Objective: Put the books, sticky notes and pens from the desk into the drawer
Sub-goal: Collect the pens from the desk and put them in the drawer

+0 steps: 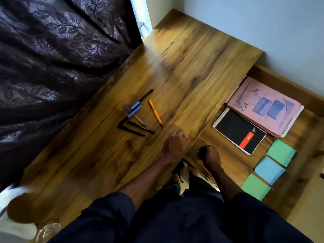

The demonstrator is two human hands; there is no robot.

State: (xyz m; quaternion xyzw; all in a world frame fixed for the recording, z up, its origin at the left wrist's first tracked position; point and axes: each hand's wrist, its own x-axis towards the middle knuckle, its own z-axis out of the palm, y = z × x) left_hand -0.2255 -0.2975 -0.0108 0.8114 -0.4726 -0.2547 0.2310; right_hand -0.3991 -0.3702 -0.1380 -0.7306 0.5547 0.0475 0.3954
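Note:
Several pens lie loose on the wooden desk [184, 71]: an orange pen [155, 113], two blue-capped pens [135, 108], a purple pen [135, 116] and black pens [135, 128]. To the right, below the desk edge, the open drawer [282, 85] holds a pink book [266, 106], a black spiral notebook [240, 131] and green [281, 152], blue [270, 170] and green [256, 186] sticky notes. My left hand [175, 144] rests on the desk by its right edge, fingers curled, just right of the pens. Over the drawer's near end, my right hand [209, 155] is curled shut in shadow with nothing visible in it.
A dark patterned curtain [52, 58] hangs along the desk's left side. A pale blue wall [263, 23] stands behind the desk and drawer. A clear glass [47, 230] and a brown round object [19, 207] sit at the desk's near left corner.

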